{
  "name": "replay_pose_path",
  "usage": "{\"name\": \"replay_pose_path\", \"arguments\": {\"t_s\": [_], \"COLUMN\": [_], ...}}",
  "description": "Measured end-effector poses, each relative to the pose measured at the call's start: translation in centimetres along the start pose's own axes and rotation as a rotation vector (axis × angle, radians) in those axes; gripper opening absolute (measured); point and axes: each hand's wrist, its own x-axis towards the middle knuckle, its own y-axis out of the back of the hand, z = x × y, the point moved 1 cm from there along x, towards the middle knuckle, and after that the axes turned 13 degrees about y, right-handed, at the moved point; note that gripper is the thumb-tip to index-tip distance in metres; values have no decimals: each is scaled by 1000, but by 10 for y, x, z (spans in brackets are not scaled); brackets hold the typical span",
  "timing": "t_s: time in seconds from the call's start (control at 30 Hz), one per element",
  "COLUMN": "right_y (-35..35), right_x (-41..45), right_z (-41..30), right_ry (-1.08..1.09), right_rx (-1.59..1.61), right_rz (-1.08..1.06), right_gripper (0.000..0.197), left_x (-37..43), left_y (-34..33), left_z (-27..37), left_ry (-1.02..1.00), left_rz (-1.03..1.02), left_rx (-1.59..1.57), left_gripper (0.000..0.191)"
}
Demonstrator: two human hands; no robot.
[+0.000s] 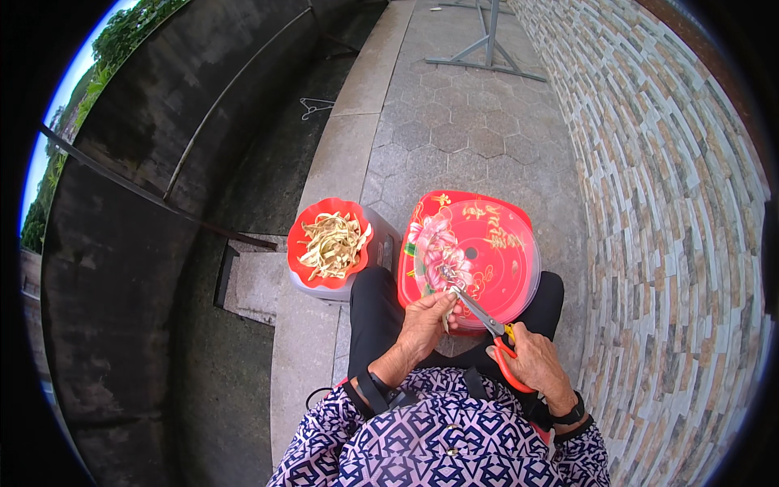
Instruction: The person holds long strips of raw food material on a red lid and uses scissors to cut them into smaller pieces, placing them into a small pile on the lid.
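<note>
My left hand (424,322) pinches a thin pale dried strip (448,318) between thumb and fingers. My right hand (530,360) grips the handles of a pair of scissors (484,316) with red and yellow grips. The scissor tips meet the strip at my left fingertips. Below them lies a round, clear plastic lid or shallow tray (511,268), on a red stool or box top (420,210) printed with pink flowers and gold characters. A few small cut bits (450,272) rest there. To the left, a red scalloped bowl (296,234) holds a heap of dried strips (333,243).
The bowl stands on a grey plastic stool (380,222). Hexagonal paving (450,137) runs ahead, with a metal frame stand (487,58) at its far end. A stone-faced wall (663,243) is on the right. On the left a sunken channel holds a wire hanger (315,108), beside a dark wall (115,255).
</note>
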Motion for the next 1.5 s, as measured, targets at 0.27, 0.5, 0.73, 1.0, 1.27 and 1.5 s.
{"name": "replay_pose_path", "arguments": {"t_s": [0.27,0.5,0.73,1.0,1.27,1.5], "right_y": [-5,-3,3,7,8,7], "right_x": [-1,-3,-5,-4,-6,-5], "right_z": [3,7,9,9,8,6], "right_ry": [45,61,31,0,-2,25], "right_rx": [-60,20,44,156,154,129], "right_rz": [53,97,5,-86,-89,-72], "right_gripper": [51,52,55,57,57,54], "left_x": [0,-1,-2,-1,-4,-7], "left_y": [0,-1,1,1,-1,-3], "left_z": [-1,3,5,7,10,12], "left_ry": [-9,1,11,70,-3,-7], "left_rz": [-10,-1,-19,-76,-27,-40], "left_rx": [-24,49,121,37,277,307], "left_gripper": [18,13,12,9,8,10]}}
